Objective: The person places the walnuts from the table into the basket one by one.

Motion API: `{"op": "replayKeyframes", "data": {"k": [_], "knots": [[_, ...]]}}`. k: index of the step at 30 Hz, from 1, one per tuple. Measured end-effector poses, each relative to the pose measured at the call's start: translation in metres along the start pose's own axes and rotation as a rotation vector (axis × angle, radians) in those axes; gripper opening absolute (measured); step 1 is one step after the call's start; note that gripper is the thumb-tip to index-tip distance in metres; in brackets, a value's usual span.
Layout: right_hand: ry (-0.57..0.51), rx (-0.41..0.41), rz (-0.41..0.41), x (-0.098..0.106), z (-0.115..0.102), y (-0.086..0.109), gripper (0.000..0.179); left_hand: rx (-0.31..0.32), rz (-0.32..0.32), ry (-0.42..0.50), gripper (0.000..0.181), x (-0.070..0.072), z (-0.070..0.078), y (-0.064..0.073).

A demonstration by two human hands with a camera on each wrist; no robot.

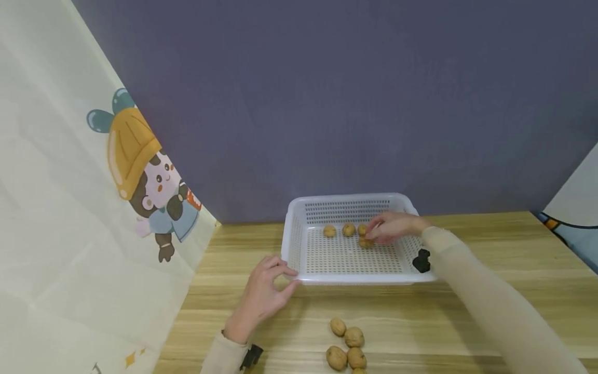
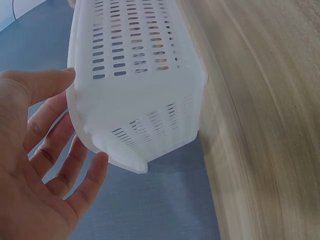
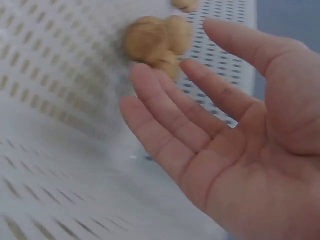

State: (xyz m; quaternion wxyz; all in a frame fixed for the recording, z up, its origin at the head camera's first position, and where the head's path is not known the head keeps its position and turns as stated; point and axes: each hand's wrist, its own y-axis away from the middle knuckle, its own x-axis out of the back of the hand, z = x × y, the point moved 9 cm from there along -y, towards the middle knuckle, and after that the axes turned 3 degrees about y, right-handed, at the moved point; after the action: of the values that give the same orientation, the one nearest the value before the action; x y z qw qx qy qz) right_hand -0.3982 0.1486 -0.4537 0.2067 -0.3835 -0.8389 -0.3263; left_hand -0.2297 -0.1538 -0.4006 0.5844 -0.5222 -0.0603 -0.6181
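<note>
Walnuts (image 1: 366, 243) lie just at the fingertips of the right hand (image 1: 392, 227), its fingers extended and loosely spread, inside the white basket (image 1: 355, 279). The left hand (image 1: 265, 292) pinches the basket's near left rim corner. Others sit farther left inside; more walnuts (image 1: 354, 336) rest on the wooden table (image 1: 476, 296), nearer the person.

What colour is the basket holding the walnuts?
The basket is white, with a slotted pattern; the head view shows it best.

No readable text, no legible labels, brands, numbers or signs
</note>
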Motion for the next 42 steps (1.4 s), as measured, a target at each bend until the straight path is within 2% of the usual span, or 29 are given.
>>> {"op": "replayKeyframes", "data": {"k": [3, 6, 13, 17, 21, 25, 27, 32, 37, 42], "knots": [[0.046, 0.023, 0.000, 0.006, -0.009, 0.012, 0.054, 0.024, -0.015, 0.010, 0.022, -0.003, -0.001, 0.000], [0.087, 0.096, 0.038, 0.009, -0.025, 0.024, 0.054, 0.037, -0.019, 0.010, 0.022, -0.004, -0.001, 0.000], [0.147, 0.318, 0.208, 0.001, -0.067, 0.060, 0.040, 0.015, -0.006, 0.000, 0.022, -0.003, 0.000, -0.002], [0.090, 0.398, 0.284, -0.011, -0.083, 0.084, 0.033, 0.022, -0.018, 0.012, 0.022, -0.002, -0.001, -0.002], [-0.017, 0.475, 0.314, -0.032, -0.091, 0.105, 0.027, 0.029, -0.033, 0.020, 0.021, -0.003, -0.001, -0.001], [-0.090, 0.519, 0.333, -0.056, -0.095, 0.119, 0.022, 0.014, -0.015, 0.002, 0.022, -0.002, -0.001, -0.002], [-0.098, 0.527, 0.329, -0.070, -0.094, 0.124, 0.020, 0.003, -0.006, -0.010, 0.022, -0.002, 0.000, -0.002], [-0.134, 0.540, 0.254, -0.107, -0.085, 0.128, 0.023, -0.007, 0.002, -0.014, 0.023, -0.001, 0.000, -0.003], [-0.147, 0.562, 0.164, -0.139, -0.072, 0.122, 0.030, -0.004, 0.009, -0.011, 0.022, 0.000, -0.002, -0.001], [-0.180, 0.571, 0.095, -0.158, -0.059, 0.113, 0.032, -0.004, 0.009, 0.009, 0.021, -0.001, -0.003, 0.000]]}}
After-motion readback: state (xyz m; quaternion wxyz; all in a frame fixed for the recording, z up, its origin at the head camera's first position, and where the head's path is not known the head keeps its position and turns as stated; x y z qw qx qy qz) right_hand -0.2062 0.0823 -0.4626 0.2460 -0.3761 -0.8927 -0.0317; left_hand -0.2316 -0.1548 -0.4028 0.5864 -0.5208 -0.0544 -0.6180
